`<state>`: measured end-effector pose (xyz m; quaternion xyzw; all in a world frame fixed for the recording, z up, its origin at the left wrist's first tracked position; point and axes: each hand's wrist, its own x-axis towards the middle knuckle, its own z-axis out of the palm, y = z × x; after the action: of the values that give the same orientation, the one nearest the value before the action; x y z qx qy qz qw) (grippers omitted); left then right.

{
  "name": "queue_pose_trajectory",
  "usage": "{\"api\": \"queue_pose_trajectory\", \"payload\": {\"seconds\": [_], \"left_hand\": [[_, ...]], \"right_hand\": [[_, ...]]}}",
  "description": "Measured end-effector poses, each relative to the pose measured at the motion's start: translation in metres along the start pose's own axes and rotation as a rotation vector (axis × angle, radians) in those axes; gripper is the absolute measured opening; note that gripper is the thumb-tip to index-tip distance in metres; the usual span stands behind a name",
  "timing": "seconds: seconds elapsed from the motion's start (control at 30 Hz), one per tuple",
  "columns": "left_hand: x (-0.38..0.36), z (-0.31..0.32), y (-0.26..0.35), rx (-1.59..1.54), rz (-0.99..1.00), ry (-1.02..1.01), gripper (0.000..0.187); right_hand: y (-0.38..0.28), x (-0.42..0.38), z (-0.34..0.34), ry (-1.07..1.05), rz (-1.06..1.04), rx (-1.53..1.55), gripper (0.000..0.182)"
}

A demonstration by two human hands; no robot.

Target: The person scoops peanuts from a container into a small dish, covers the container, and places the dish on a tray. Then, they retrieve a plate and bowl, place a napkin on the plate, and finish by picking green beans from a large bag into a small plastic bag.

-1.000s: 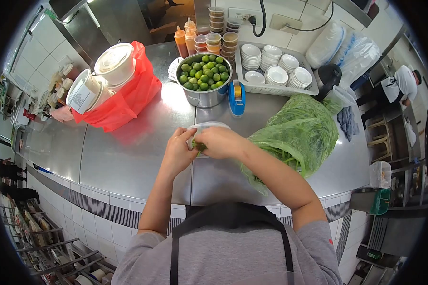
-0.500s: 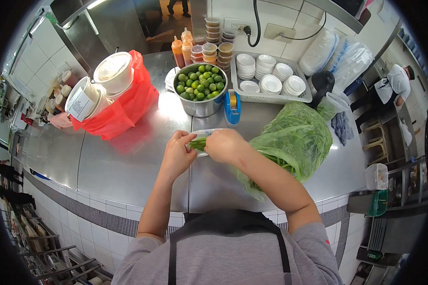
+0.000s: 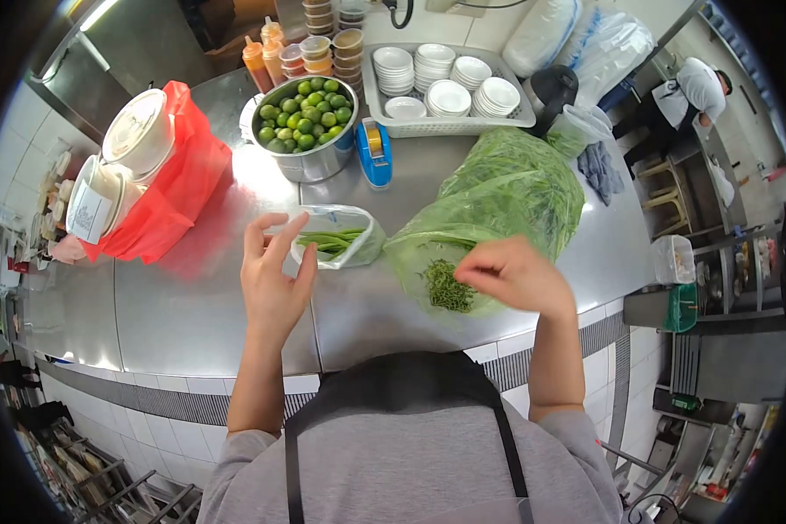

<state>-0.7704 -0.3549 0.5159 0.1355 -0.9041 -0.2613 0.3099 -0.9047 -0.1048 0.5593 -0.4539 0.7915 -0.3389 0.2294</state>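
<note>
My left hand (image 3: 273, 272) is raised with fingers spread, just left of a small clear plastic bag (image 3: 368, 247). Cut green stalks (image 3: 330, 243) lie inside that bag, whose mouth gapes open. On the right, my right hand (image 3: 520, 275) is at the mouth of a big green plastic bag (image 3: 520, 188) full of long greens. Its thumb and index finger come together at the bunched stem ends (image 3: 448, 286); whether a stem is between them is hard to make out.
Behind stand a metal pot (image 3: 310, 166) of limes (image 3: 306, 118), a blue tape dispenser (image 3: 375, 157) and a grey tray (image 3: 437, 127) of white bowls. A red bag (image 3: 175, 196) with lidded tubs is at left. Another person (image 3: 686, 96) works at far right.
Both hands have left the small bag, leaving the stalks inside it. My right hand has moved right to the big green bag; my left hand has drawn back left and spread its fingers. The view has shifted.
</note>
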Motion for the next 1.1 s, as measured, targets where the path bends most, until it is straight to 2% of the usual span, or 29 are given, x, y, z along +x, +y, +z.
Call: {"api": "queue_pose_trajectory", "payload": {"seconds": [0.03, 0.1, 0.13, 0.17, 0.2, 0.23, 0.3, 0.43, 0.53, 0.6, 0.63, 0.7, 0.73, 0.8, 0.83, 0.9, 1.03, 1.1], "left_hand": [[-0.002, -0.001, 0.008, -0.130, 0.047, -0.003, 0.030], [-0.007, 0.009, 0.026, -0.383, 0.149, -0.047, 0.027], [-0.011, 0.019, 0.033, -0.426, 0.126, -0.207, 0.024], [-0.017, 0.031, 0.039, -0.464, 0.105, -0.365, 0.021], [-0.026, 0.047, 0.044, -0.472, 0.196, -0.423, 0.018], [-0.036, 0.064, 0.048, -0.475, 0.286, -0.478, 0.016], [-0.057, 0.085, 0.053, -0.498, 0.319, -0.655, 0.015], [-0.071, 0.101, 0.047, -0.592, 0.236, -0.716, 0.014], [-0.060, 0.101, 0.043, -0.559, 0.173, -0.630, 0.021], [-0.047, 0.096, 0.051, -0.509, 0.024, -0.495, 0.029], [-0.042, 0.101, 0.054, -0.514, 0.025, -0.501, 0.029], [-0.031, 0.113, 0.061, -0.613, 0.203, -0.373, 0.033], [-0.029, 0.117, 0.061, -0.618, 0.210, -0.373, 0.033], [-0.025, 0.126, 0.060, -0.390, 0.484, -0.396, 0.030], [-0.025, 0.126, 0.059, -0.396, 0.495, -0.399, 0.030], [-0.024, 0.123, 0.055, -0.199, 0.580, -0.397, 0.027], [-0.025, 0.114, 0.058, -0.107, 0.553, -0.457, 0.025], [-0.025, 0.113, 0.061, -0.080, 0.544, -0.468, 0.026]], "right_hand": [[0.019, -0.004, 0.015, 0.003, 0.010, -0.001, 0.015], [0.071, -0.007, 0.054, 0.193, 0.010, -0.473, 0.014], [0.085, -0.003, 0.068, 0.199, 0.021, -0.471, 0.014], [0.096, 0.006, 0.080, 0.310, 0.088, -0.615, 0.015], [0.106, 0.012, 0.087, 0.422, 0.156, -0.759, 0.017], [0.114, 0.016, 0.092, 0.430, 0.159, -0.758, 0.017], [0.123, 0.022, 0.101, 0.423, 0.179, -0.934, 0.015], [0.081, 0.011, 0.091, 0.547, 0.084, -0.755, 0.012], [0.052, -0.006, 0.085, 0.593, 0.022, -0.596, 0.015], [0.045, -0.015, 0.086, 0.781, -0.068, -0.425, 0.019], [0.044, -0.017, 0.088, 0.782, -0.060, -0.427, 0.019], [0.043, -0.020, 0.090, 0.864, 0.061, -0.051, 0.019], [0.048, -0.021, 0.091, 0.871, 0.061, -0.056, 0.019], [0.055, -0.025, 0.092, 0.852, 0.051, 0.238, 0.017], [0.053, -0.032, 0.088, 0.863, 0.054, 0.232, 0.017], [0.044, -0.049, 0.077, 0.830, 0.106, 0.055, 0.015], [0.043, -0.062, 0.077, 0.840, 0.093, -0.106, 0.012], [0.042, -0.060, 0.074, 0.761, 0.034, -0.407, 0.012]]}}
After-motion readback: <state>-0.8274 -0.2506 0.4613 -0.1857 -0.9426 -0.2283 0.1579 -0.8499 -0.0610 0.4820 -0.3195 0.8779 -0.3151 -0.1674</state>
